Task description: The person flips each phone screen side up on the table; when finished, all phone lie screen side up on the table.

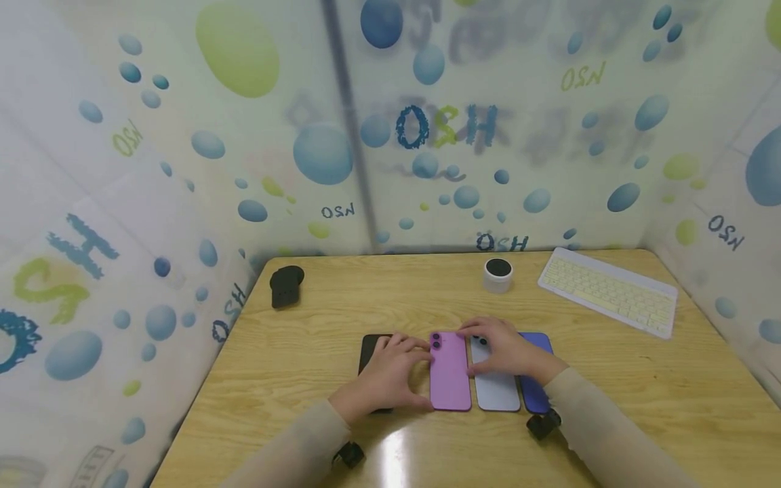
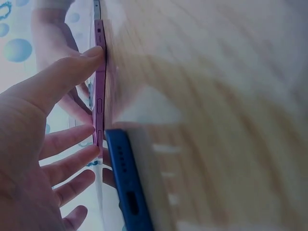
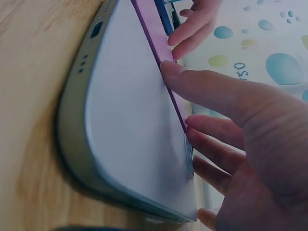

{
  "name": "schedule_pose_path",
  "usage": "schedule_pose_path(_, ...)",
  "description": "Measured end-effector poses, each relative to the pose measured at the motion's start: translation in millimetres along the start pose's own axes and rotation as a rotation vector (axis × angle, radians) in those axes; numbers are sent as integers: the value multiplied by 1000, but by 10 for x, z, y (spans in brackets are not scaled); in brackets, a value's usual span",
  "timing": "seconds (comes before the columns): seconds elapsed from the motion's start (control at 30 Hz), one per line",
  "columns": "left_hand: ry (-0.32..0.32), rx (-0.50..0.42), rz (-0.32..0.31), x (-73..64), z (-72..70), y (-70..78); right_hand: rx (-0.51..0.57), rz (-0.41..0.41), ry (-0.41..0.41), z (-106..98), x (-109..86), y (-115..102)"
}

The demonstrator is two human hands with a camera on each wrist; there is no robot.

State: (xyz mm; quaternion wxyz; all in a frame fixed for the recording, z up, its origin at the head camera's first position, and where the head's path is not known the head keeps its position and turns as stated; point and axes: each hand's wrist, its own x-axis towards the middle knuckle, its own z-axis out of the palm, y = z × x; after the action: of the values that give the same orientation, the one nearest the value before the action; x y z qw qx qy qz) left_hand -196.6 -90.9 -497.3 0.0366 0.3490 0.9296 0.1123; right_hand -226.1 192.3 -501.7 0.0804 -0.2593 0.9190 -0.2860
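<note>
Several phones lie side by side, backs up, on a wooden table [image 1: 305, 366]. My left hand [image 1: 390, 373] reaches over a dark phone [image 1: 368, 349], its thumb and fingertips at the left edge of a pink phone [image 1: 450, 383]. On the opposite side, my right hand [image 1: 503, 349] spreads over a pale, whitish phone [image 1: 497, 394], with thumb and fingertips at the pink phone's right edge. A blue phone [image 1: 535, 396] lies partly under my right wrist. In the right wrist view, the thumb [image 3: 173, 70] sits at the seam between the pale and pink phones.
A white keyboard [image 1: 610, 291] lies at the back right. Left of it stands a small white cylinder with a black top [image 1: 497, 276]. A small black object [image 1: 285, 288] sits at the back left. Patterned walls [image 1: 427, 203] border the table's back and sides.
</note>
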Motion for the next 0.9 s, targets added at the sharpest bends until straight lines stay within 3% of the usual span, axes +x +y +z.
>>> schedule_pose_path(0.2, -1, 8, -6, -16, 8, 13, 16, 25, -27, 0, 16, -8)
schedule_pose_path(0.4, 10, 79, 25, -27, -20, 43, 84, 59, -46, -3, 36, -54)
schedule_pose_path(0.9, 28, 130, 50, -48, -13, 21, 128, 100, -25, 7, 43, -76)
